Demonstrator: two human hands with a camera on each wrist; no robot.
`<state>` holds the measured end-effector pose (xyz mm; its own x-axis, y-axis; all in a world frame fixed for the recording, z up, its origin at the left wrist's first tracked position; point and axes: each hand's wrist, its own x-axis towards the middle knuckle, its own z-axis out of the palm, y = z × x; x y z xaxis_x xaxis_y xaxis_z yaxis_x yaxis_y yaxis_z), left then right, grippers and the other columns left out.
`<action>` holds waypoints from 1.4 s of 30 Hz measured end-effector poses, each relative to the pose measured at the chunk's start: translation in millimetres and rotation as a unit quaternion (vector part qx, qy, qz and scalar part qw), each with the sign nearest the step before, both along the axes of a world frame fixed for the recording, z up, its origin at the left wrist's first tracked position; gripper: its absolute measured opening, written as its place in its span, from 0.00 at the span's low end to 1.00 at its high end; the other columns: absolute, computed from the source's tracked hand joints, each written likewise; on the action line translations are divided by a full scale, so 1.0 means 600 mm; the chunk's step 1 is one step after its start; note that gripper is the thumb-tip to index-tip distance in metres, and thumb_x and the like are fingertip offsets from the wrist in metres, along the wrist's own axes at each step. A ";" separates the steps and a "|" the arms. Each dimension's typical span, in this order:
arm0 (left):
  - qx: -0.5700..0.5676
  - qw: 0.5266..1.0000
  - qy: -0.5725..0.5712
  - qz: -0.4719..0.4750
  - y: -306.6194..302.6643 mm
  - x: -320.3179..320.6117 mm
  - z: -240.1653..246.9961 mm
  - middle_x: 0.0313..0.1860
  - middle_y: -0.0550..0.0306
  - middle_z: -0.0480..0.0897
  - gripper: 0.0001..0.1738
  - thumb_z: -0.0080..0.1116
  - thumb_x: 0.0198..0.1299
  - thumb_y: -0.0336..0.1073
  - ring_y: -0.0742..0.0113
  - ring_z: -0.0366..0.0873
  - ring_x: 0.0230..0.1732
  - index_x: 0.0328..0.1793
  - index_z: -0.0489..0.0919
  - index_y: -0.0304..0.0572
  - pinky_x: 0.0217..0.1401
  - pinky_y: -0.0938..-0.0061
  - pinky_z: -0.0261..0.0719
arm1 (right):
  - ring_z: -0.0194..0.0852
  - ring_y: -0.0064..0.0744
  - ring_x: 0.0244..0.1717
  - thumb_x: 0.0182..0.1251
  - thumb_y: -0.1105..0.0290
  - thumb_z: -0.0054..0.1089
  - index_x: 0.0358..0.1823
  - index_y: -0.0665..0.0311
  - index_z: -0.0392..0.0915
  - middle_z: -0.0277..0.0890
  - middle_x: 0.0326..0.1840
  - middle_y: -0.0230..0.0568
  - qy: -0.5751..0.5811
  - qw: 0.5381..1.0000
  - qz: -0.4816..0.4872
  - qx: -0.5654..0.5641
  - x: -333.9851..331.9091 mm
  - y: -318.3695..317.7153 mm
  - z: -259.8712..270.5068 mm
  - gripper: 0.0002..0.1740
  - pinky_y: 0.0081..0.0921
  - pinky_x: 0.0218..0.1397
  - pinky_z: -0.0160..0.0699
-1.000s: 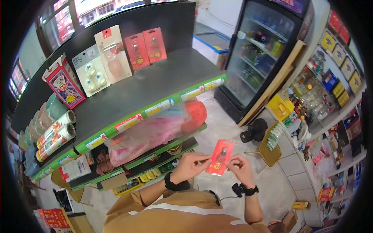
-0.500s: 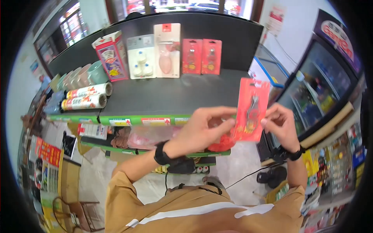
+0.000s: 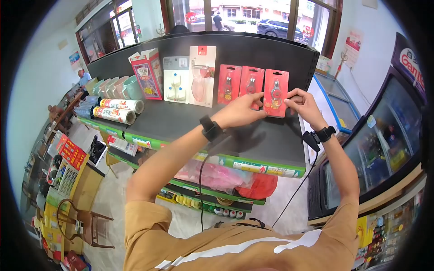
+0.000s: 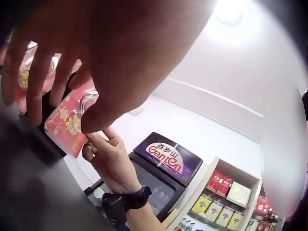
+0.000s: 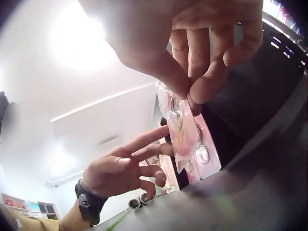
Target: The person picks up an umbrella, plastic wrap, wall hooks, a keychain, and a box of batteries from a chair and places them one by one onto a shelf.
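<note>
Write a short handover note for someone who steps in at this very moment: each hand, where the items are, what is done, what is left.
Right hand: pinches the top right edge of the red cardboard blister pack with a small metal tool.
Left hand: open, fingertips steadying the pack's left edge.
Pack: upright over the black shelf top, at the right end of the two matching red packs. I cannot tell whether its base rests on the shelf.
Done: pack lined up with the row.
Left: probably seat it against the back panel, let go, and check it stands alone.
</note>
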<state>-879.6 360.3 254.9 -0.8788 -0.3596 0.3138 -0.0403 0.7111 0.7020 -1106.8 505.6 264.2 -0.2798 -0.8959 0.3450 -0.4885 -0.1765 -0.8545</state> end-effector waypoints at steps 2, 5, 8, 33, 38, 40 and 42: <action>-0.030 0.999 -0.005 0.023 -0.010 -0.016 -0.011 0.58 0.52 0.85 0.32 0.64 0.64 0.40 0.62 0.82 0.57 0.76 0.72 0.47 0.61 0.66 0.78 | 0.74 0.15 0.25 0.71 0.70 0.66 0.45 0.64 0.78 0.85 0.33 0.33 -0.005 1.000 0.002 0.006 -0.015 -0.012 -0.010 0.08 0.16 0.31 0.74; -0.034 0.999 -0.012 0.017 -0.016 -0.027 -0.016 0.57 0.51 0.85 0.33 0.63 0.64 0.41 0.61 0.82 0.58 0.76 0.73 0.47 0.63 0.66 0.78 | 0.75 0.17 0.25 0.71 0.70 0.66 0.44 0.65 0.78 0.86 0.34 0.36 -0.032 0.999 0.007 0.013 -0.035 -0.022 -0.017 0.08 0.18 0.31 0.76; -0.048 0.998 -0.031 0.041 0.000 -0.020 -0.003 0.58 0.49 0.85 0.35 0.64 0.64 0.43 0.60 0.82 0.59 0.76 0.72 0.45 0.64 0.66 0.77 | 0.75 0.17 0.24 0.71 0.70 0.66 0.44 0.65 0.78 0.87 0.35 0.38 -0.043 0.999 0.004 0.027 -0.036 -0.025 -0.012 0.08 0.18 0.30 0.76; -0.061 0.997 -0.044 0.028 0.017 0.011 0.015 0.50 0.58 0.87 0.29 0.65 0.61 0.44 0.68 0.85 0.43 0.69 0.79 0.43 0.50 0.72 0.81 | 0.78 0.20 0.25 0.71 0.68 0.65 0.45 0.66 0.75 0.87 0.34 0.39 0.015 0.998 0.021 0.061 -0.055 -0.057 -0.024 0.11 0.21 0.32 0.77; -0.049 0.992 -0.099 0.055 0.018 0.018 0.016 0.51 0.62 0.86 0.30 0.65 0.59 0.49 0.56 0.81 0.61 0.66 0.81 0.46 0.65 0.61 0.76 | 0.78 0.18 0.26 0.71 0.70 0.65 0.47 0.67 0.75 0.85 0.33 0.37 0.023 0.997 0.019 0.069 -0.052 -0.056 -0.026 0.11 0.20 0.34 0.79; -0.056 0.994 -0.082 0.055 0.020 0.021 0.012 0.51 0.61 0.86 0.29 0.66 0.59 0.49 0.57 0.83 0.58 0.65 0.81 0.45 0.62 0.62 0.78 | 0.79 0.18 0.28 0.70 0.70 0.66 0.49 0.67 0.76 0.85 0.34 0.36 0.049 0.995 0.005 0.087 -0.042 -0.047 -0.016 0.12 0.20 0.35 0.80; -0.043 0.996 -0.063 0.045 0.027 0.028 0.014 0.50 0.60 0.86 0.28 0.66 0.60 0.48 0.59 0.85 0.54 0.64 0.81 0.45 0.57 0.64 0.80 | 0.80 0.19 0.31 0.69 0.69 0.67 0.51 0.67 0.77 0.86 0.36 0.37 0.067 0.994 0.004 0.086 -0.041 -0.039 -0.017 0.14 0.20 0.36 0.80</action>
<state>-862.6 376.8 263.6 -0.8785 -0.4158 0.2350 -0.1915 0.7575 0.6241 -1131.4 482.4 253.9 -0.2352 -0.9465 0.2210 -0.5986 -0.0381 -0.8001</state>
